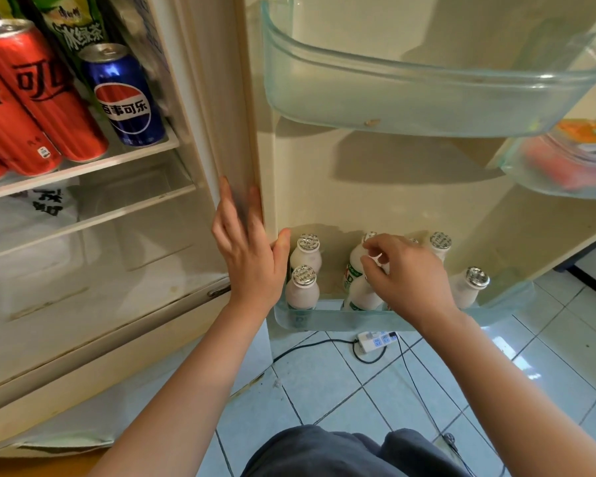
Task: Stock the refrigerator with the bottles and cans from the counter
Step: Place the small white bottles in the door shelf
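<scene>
The refrigerator stands open. Several small white bottles with silver foil caps sit in the bottom door bin (324, 320). My right hand (406, 273) reaches into that bin and its fingers curl round the top of a white bottle with a green label (358, 287). Two more white bottles (303, 270) stand at the bin's left end, another (470, 287) at the right. My left hand (248, 249) rests with straight fingers against the edge of the fridge door. Red cola cans (38, 98) and a blue Pepsi can (124, 94) stand on the inner shelf.
A translucent upper door bin (427, 98) holds nothing visible; a right-hand bin (565, 166) holds a colourful package. Lower fridge shelves hold a white bag (31, 215). A power strip (375, 340) and cables lie on the tiled floor below the door.
</scene>
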`<action>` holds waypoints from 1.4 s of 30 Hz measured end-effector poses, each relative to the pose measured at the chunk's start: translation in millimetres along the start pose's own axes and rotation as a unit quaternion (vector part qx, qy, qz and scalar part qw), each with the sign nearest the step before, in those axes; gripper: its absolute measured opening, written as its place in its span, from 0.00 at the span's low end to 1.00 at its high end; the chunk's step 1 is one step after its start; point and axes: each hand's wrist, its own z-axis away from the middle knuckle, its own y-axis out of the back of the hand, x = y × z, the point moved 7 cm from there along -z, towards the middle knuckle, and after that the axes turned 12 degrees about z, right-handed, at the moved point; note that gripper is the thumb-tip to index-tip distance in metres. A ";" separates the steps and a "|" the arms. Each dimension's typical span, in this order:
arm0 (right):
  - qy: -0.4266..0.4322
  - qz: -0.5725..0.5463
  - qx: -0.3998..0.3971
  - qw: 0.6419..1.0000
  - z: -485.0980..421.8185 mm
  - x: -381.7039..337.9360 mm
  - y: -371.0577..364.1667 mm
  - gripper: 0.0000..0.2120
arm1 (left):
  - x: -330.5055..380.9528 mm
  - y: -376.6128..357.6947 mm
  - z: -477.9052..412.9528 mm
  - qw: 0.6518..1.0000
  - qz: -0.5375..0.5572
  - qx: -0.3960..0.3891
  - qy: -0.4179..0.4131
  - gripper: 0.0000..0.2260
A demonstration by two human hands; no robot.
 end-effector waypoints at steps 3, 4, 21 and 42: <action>0.006 0.053 -0.023 0.998 8.7 1.9 -7.6 0.13 | -0.5 -1.6 -0.1 1.000 0.001 0.004 -0.004 0.25; 0.003 0.056 -0.037 0.998 10.5 3.1 -10.5 0.15 | -0.8 -1.8 -0.2 1.000 0.002 0.006 -0.003 0.25; -0.022 -0.039 -0.058 0.997 6.5 -15.4 -29.0 0.17 | -0.4 -1.4 0.3 1.000 0.001 0.010 -0.011 0.27; -0.008 -0.097 -0.091 0.991 6.5 -14.7 -27.6 0.19 | -0.1 -2.7 0.3 1.000 0.000 0.007 0.010 0.26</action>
